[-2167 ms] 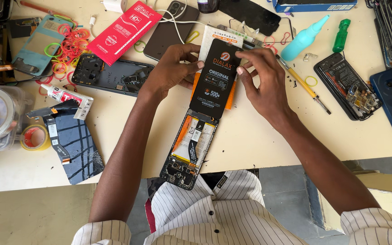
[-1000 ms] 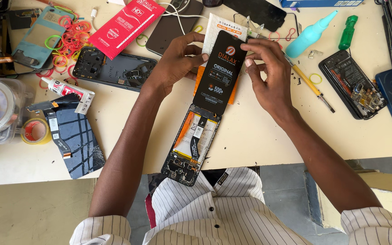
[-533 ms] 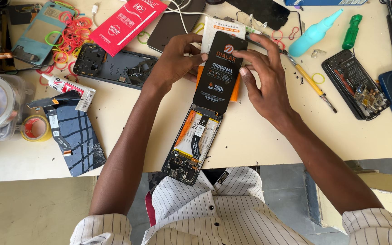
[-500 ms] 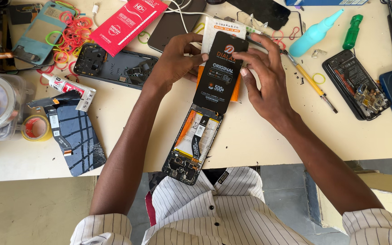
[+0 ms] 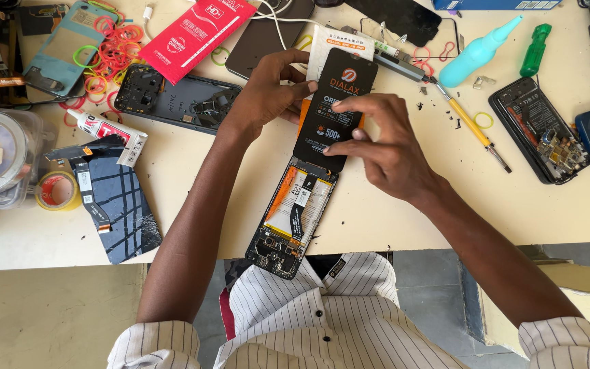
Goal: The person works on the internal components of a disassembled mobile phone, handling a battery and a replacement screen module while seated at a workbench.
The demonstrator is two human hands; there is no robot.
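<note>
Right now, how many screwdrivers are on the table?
2. A yellow-handled screwdriver lies right of the right hand, tip pointing toward the table's near edge. A small green-handled screwdriver lies farther back, beside the teal squeeze bottle. More may sit unseen among the clutter.
</note>
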